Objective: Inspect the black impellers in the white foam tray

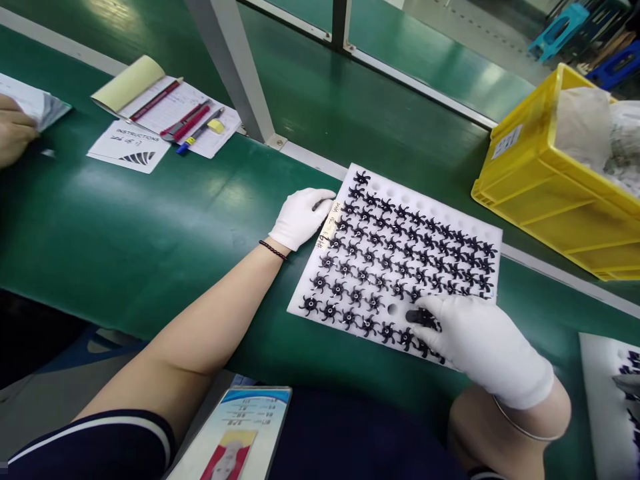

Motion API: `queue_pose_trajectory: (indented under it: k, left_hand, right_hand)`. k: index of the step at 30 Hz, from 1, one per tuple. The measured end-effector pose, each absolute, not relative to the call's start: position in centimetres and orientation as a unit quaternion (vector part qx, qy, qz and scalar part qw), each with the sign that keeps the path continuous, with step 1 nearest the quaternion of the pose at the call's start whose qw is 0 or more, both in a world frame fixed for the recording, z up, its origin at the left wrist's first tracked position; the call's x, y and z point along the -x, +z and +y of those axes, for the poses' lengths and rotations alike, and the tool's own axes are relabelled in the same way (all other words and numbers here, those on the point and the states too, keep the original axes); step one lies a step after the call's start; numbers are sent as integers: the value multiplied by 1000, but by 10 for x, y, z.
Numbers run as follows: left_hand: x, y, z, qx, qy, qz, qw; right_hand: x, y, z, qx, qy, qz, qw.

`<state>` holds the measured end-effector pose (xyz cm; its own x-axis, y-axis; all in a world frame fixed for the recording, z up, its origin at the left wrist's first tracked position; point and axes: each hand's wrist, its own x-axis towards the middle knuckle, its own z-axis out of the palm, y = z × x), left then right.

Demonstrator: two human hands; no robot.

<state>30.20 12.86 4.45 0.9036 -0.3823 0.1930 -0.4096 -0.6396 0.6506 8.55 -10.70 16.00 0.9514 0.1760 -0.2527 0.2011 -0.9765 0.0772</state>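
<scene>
Over the white tray (301, 299), the right hand (423, 317) seemingly pinches a black rotor (414, 317); the left hand (301, 219), half-curled, touches the rim.

Brightly lit, soft glare on green tabletop (215, 200), edges stretched

On a workbench (200, 220), impellers (370, 258) sit in rows on a tray (305, 288), a second tray (597, 400) lying farther right and nearer the front. Behind and left of the first, pens (186, 123) rest on a notepad (165, 107), a printed card (131, 148) just before it; a post (233, 67) stands between notepad and tray. Behind right, a bin (530, 193) holds bags (583, 127), stools (557, 30) beyond
</scene>
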Motion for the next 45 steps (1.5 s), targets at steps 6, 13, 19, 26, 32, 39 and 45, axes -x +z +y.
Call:
queue_pose_trajectory:
  k: [6,13,19,26,32,39,45]
  left_hand:
    - [-303,43,129,-903,22,-221,368]
    - [-303,42,129,-905,25,-232,356]
    - [-303,41,129,-906,24,-229,356]
    - [-302,43,129,-907,20,-232,351]
    - [-303,43,129,-909,12,-231,346]
    - [-302,44,129,-909,13,-225,350]
    - [-301,46,128,-907,17,-222,357]
  right_hand:
    - [-95,157,-96,-975,-178,90,100]
    - [-101,152,-92,-969,-212,87,90]
    - [-97,161,-103,-962,-246,94,66]
    - [-93,162,-110,-969,-190,134,83]
    - [-89,165,-117,-972,-180,123,92]
    - [-91,167,-113,-967,-207,101,106]
    - [-92,166,-114,-967,-212,91,107]
